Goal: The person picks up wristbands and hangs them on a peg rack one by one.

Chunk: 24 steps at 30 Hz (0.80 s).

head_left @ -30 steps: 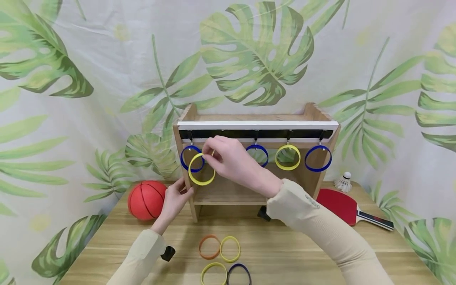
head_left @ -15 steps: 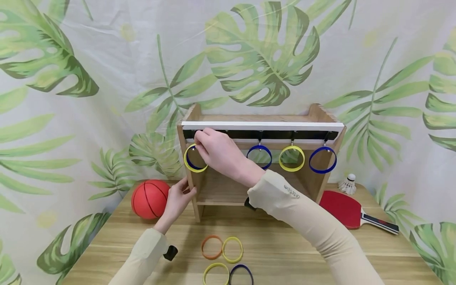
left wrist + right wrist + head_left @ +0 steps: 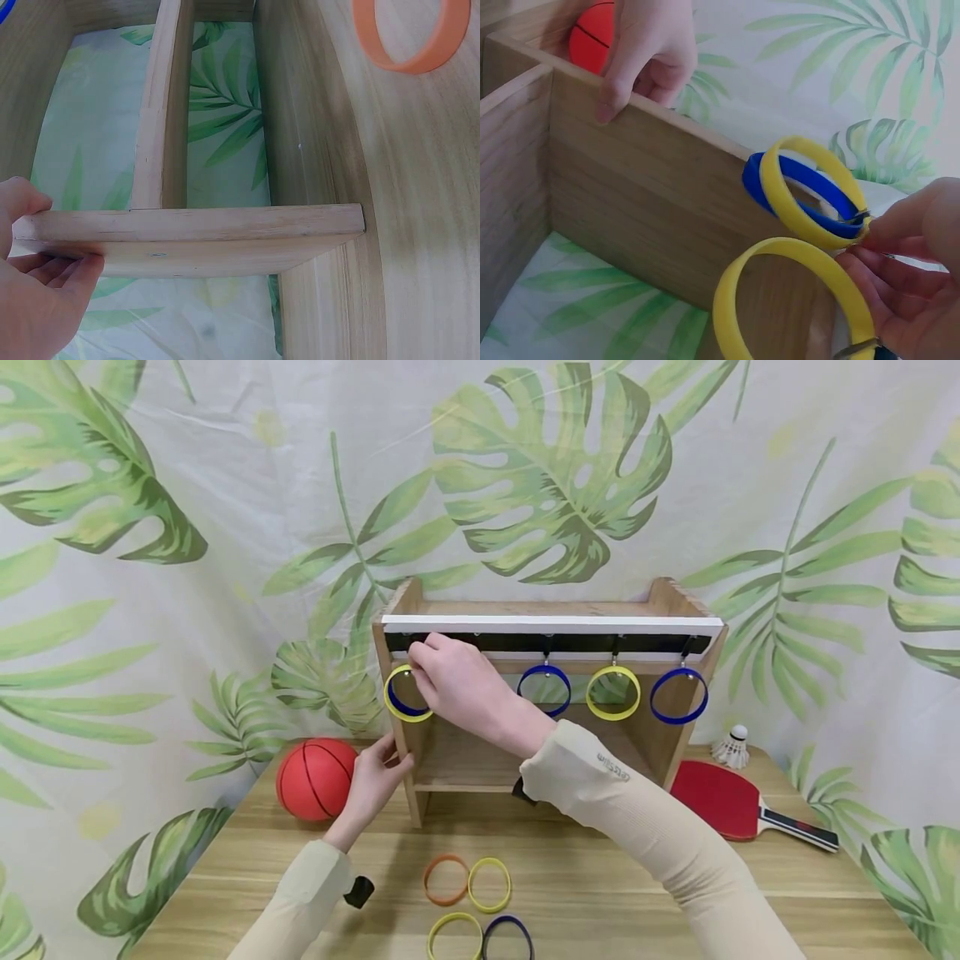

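My right hand [image 3: 472,689] pinches a yellow wristband [image 3: 784,202] by its edge at the leftmost hook [image 3: 859,217] of the black strip [image 3: 510,645]. A blue wristband [image 3: 757,187] hangs at that same hook, overlapped by the yellow one. My left hand [image 3: 45,292] grips the side panel [image 3: 195,225] of a small wooden shelf [image 3: 465,760], thumb on one face and fingers on the other. Further right along the strip hang a blue wristband [image 3: 522,693], a yellow wristband [image 3: 613,717] and another blue wristband [image 3: 678,721]. Beside the right hand, the right wrist view shows another hanging yellow wristband [image 3: 727,307].
On the table [image 3: 600,893] in front lie an orange wristband [image 3: 427,885], two yellow ones [image 3: 508,887] and a dark blue one [image 3: 508,918]. A red ball [image 3: 315,781] sits left of the shelf. A red paddle [image 3: 716,797] and a shuttlecock [image 3: 731,747] lie to its right.
My right hand has carried the yellow wristband up and left to the leftmost hook, in front of the blue one. The left hand keeps its grip on the shelf.
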Available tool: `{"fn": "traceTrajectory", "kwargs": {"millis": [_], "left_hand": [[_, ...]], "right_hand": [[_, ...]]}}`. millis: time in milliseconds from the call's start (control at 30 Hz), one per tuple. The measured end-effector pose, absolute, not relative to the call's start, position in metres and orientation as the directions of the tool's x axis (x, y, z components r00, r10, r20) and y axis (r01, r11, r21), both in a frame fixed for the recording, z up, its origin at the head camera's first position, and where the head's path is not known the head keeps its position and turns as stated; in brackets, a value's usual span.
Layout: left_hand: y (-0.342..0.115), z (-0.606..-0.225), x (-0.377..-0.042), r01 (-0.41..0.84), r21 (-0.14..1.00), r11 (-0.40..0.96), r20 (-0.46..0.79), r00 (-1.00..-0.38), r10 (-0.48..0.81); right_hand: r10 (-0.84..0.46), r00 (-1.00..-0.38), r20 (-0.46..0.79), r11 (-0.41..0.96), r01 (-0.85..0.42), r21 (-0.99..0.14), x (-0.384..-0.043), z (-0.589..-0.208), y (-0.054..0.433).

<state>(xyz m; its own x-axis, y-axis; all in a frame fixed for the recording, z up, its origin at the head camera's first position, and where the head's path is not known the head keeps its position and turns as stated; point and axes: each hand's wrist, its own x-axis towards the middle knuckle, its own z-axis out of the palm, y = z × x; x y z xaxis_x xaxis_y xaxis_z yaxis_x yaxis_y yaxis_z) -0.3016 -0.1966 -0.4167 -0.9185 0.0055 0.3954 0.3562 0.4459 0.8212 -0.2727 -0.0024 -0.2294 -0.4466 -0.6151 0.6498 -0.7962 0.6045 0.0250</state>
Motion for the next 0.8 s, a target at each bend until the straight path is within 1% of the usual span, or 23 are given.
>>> {"fn": "traceTrajectory", "kwargs": {"millis": [67, 267, 333, 433, 500, 567, 667, 800], "left_hand": [[-0.196, -0.418, -0.302, 0.354, 0.822, 0.447, 0.394, -0.919, 0.003], [-0.195, -0.419, -0.303, 0.369, 0.829, 0.419, 0.403, -0.915, 0.008], [-0.195, -0.418, -0.303, 0.377, 0.831, 0.409, 0.409, -0.913, 0.011], [-0.195, -0.418, -0.303, 0.382, 0.830, 0.406, 0.414, -0.910, 0.009], [-0.195, -0.417, -0.304, 0.377, 0.830, 0.411, 0.412, -0.911, 0.004], [-0.195, -0.417, -0.304, 0.374, 0.832, 0.411, 0.410, -0.912, 0.001], [-0.196, -0.417, -0.304, 0.367, 0.838, 0.404, 0.401, -0.916, -0.001], [-0.195, -0.417, -0.303, 0.369, 0.838, 0.403, 0.400, -0.916, 0.007]], "right_hand": [[-0.612, -0.437, 0.659, 0.594, -0.805, 0.018, -0.267, -0.229, 0.002], [-0.595, -0.379, 0.708, 0.550, -0.835, 0.015, -0.243, -0.236, 0.026], [-0.590, -0.368, 0.718, 0.535, -0.845, 0.007, -0.235, -0.246, 0.035], [-0.596, -0.371, 0.712, 0.521, -0.854, -0.009, -0.227, -0.271, 0.049], [-0.611, -0.402, 0.682, 0.521, -0.853, -0.036, -0.223, -0.295, 0.059], [-0.627, -0.453, 0.634, 0.530, -0.844, -0.079, -0.220, -0.323, 0.068], [-0.637, -0.556, 0.534, 0.561, -0.810, -0.173, -0.216, -0.368, 0.082], [-0.629, -0.659, 0.411, 0.600, -0.749, -0.281, -0.210, -0.420, 0.098]]}}
